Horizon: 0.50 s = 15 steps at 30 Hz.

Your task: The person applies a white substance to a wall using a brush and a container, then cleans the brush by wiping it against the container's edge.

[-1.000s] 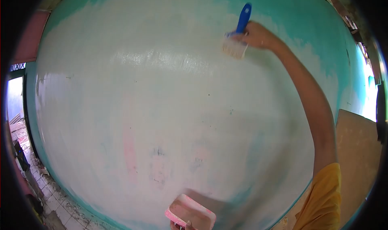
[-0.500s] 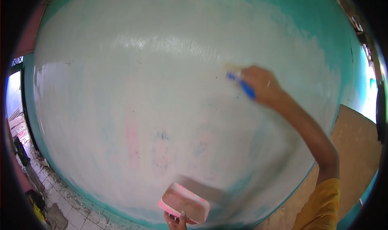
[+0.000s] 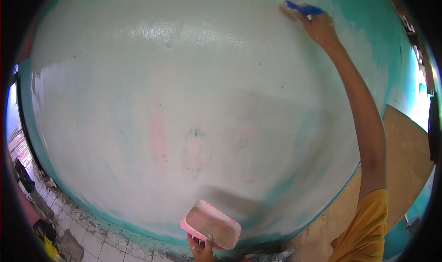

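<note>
My right hand (image 3: 321, 28) is stretched up to the upper right of the wall, closed round a paintbrush (image 3: 304, 8) with a blue handle. The brush head lies close against the wall (image 3: 221, 100), which has whitish paint over turquoise and a few pink patches. Low in the middle, my left hand (image 3: 201, 249) grips a pink and white rectangular tub (image 3: 212, 225) from below, thumb on its near rim. Greyish-pink paint fills much of the tub. Wet streaks shine on the upper part of the wall.
A brown board (image 3: 405, 147) leans at the right beside the wall. On the left are a bright doorway (image 3: 14, 105), a dirty tiled floor (image 3: 90, 241) and a dark bag with something yellow (image 3: 49, 248). Rubble lies along the wall's foot.
My right hand has moved up and a little right with the paintbrush, the arm now straighter and the brush turned nearly level. My left hand still holds the tub, slightly higher in view.
</note>
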Tool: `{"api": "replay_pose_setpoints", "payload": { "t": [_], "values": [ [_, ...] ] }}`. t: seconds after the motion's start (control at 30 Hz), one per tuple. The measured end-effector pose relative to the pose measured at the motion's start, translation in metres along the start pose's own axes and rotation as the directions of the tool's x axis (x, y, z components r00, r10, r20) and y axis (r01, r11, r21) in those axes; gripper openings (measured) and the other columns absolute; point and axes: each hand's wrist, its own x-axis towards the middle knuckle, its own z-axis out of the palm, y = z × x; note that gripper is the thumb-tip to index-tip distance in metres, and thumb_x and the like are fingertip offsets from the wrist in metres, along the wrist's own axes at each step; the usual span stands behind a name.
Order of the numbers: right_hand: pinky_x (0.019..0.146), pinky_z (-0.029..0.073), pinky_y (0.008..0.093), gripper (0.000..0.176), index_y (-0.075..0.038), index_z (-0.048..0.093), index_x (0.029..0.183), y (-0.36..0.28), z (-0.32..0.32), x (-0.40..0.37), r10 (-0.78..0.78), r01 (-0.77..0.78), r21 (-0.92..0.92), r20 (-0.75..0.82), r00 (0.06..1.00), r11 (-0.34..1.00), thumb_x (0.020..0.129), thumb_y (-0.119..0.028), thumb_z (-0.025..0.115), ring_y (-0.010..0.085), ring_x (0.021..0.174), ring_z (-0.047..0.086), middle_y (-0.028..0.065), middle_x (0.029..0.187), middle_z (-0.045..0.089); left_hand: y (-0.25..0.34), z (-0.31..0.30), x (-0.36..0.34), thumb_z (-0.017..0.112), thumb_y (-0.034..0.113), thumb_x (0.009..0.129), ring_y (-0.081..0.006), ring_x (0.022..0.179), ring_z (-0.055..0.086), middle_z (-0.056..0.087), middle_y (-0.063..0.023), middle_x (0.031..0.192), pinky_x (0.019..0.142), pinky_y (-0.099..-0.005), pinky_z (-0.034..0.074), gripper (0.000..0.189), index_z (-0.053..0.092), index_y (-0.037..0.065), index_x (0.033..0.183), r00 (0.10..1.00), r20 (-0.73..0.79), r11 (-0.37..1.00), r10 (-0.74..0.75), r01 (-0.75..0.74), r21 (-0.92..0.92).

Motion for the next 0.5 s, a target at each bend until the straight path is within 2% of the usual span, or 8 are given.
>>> {"api": "replay_pose_setpoints", "payload": {
  "t": [0.07,0.1,0.17,0.23,0.33,0.37,0.43,0.5],
  "values": [
    [0.089,0.049,0.0428,0.033,-0.008,0.067,0.112,-0.027,0.014,-0.053,-0.072,0.073,0.057,-0.024,0.997,0.996,0.092,-0.034,0.061,0.0327,0.102,0.063,0.0141,0.107,0.069,-0.029,-0.028,-0.001,0.062,0.012,0.094,-0.0297,0.126,0.045,0.041,-0.0187,0.14,0.1,-0.0429,0.044,0.075,0.014,0.001,0.15,0.977,0.114,0.933,0.18,-0.206,0.294],
    [0.089,0.049,0.0435,0.026,-0.009,0.067,0.108,-0.054,0.009,-0.087,-0.173,0.171,0.095,0.02,0.985,0.981,0.089,-0.025,0.061,0.033,0.102,0.061,0.0127,0.108,0.067,-0.011,-0.023,-0.008,0.062,0.012,0.094,-0.0297,0.126,0.045,0.041,-0.0187,0.14,0.1,-0.0429,0.044,0.075,0.014,0.001,0.15,0.979,0.115,0.933,0.171,-0.198,0.299],
    [0.079,0.053,0.0425,0.022,-0.011,0.066,0.103,-0.113,-0.007,-0.146,-0.185,0.164,0.086,0.431,0.883,0.983,0.082,-0.012,0.059,0.0317,0.093,0.061,0.0112,0.097,0.066,0.039,-0.004,-0.02,0.063,0.013,0.093,-0.0296,0.127,0.044,0.04,-0.0185,0.141,0.101,-0.0424,0.043,0.076,0.015,0.001,0.15,0.994,-0.032,0.995,-0.103,0.103,0.011],
    [0.077,0.054,0.0408,0.026,-0.012,0.066,0.106,-0.137,-0.002,-0.214,-0.375,0.292,0.255,0.401,0.836,0.922,0.08,-0.012,0.061,0.0302,0.093,0.062,0.0106,0.095,0.066,0.029,-0.019,-0.02,0.064,0.014,0.093,-0.0295,0.128,0.044,0.04,-0.0184,0.142,0.101,-0.042,0.043,0.076,0.015,0.001,0.15,0.997,-0.024,0.997,-0.072,0.073,0.023],
    [0.078,0.054,0.0416,0.022,-0.012,0.069,0.102,-0.16,-0.02,-0.235,-0.382,0.162,0.43,0.495,0.78,0.888,0.081,-0.017,0.064,0.0307,0.092,0.063,0.0106,0.098,0.067,0.027,-0.029,-0.024,0.064,0.015,0.093,-0.0288,0.128,0.044,0.041,-0.0184,0.141,0.1,-0.0411,0.043,0.076,0.015,0.0,0.15,0.999,-0.015,0.999,-0.046,0.046,0.018],
    [0.078,0.054,0.0416,0.022,-0.012,0.069,0.102,-0.158,-0.02,-0.231,-0.38,0.158,0.431,0.498,0.779,0.889,0.081,-0.017,0.064,0.0307,0.092,0.063,0.0106,0.098,0.067,0.029,-0.031,-0.025,0.064,0.014,0.093,-0.0283,0.127,0.044,0.042,-0.0184,0.14,0.1,-0.0406,0.043,0.076,0.015,0.0,0.15,0.999,-0.018,0.999,-0.044,0.044,0.009],
    [0.078,0.053,0.0438,0.029,-0.007,0.07,0.097,-0.135,-0.005,-0.2,-0.108,-0.073,0.382,0.43,0.897,0.921,0.086,-0.033,0.065,0.0329,0.089,0.065,0.0145,0.097,0.069,0.029,-0.036,-0.028,0.064,0.014,0.093,-0.0275,0.126,0.045,0.043,-0.018,0.14,0.098,-0.0397,0.044,0.075,0.016,0.0,0.15,0.999,-0.012,0.999,-0.043,0.043,0.012],
    [0.078,0.052,0.0461,0.049,-0.001,0.069,0.094,-0.1,0.005,-0.134,0.018,-0.095,0.098,0.595,0.803,0.991,0.09,-0.049,0.059,0.0356,0.086,0.066,0.0192,0.095,0.069,0.029,-0.039,-0.032,0.064,0.015,0.093,-0.0267,0.124,0.046,0.043,-0.0176,0.139,0.097,-0.0389,0.045,0.075,0.016,0.0,0.15,0.999,-0.007,0.999,-0.042,0.042,0.013]
  ]
}}
